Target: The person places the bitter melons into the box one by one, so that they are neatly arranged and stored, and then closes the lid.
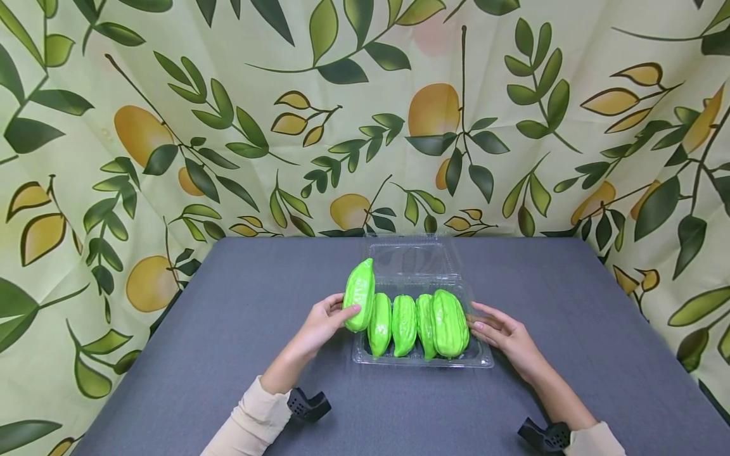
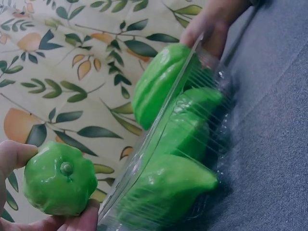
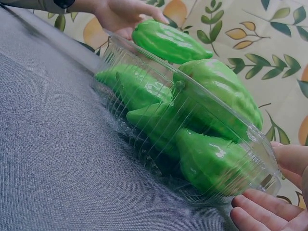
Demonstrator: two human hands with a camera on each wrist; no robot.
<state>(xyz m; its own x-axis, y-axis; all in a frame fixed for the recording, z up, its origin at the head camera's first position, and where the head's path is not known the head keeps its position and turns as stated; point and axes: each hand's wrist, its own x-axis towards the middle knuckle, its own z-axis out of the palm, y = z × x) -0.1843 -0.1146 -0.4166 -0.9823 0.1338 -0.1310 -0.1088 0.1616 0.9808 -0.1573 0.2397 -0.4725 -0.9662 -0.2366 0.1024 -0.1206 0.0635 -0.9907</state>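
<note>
My left hand grips a bright green ridged bitter melon between thumb and fingers, raised at the left end of a clear plastic clamshell box. That bitter melon's stem end faces the left wrist camera. Inside the box, several similar green bitter melons stand side by side, with a thick one at the right end leaning higher than the rest. Beside the box's right wall is my right hand, its fingers fairly straight and its fingertips right at the wall.
The box's clear lid lies folded back behind it. A grey cloth covers the table. Behind and at the sides hangs a curtain printed with leaves and fruit. Each wrist wears a black mount.
</note>
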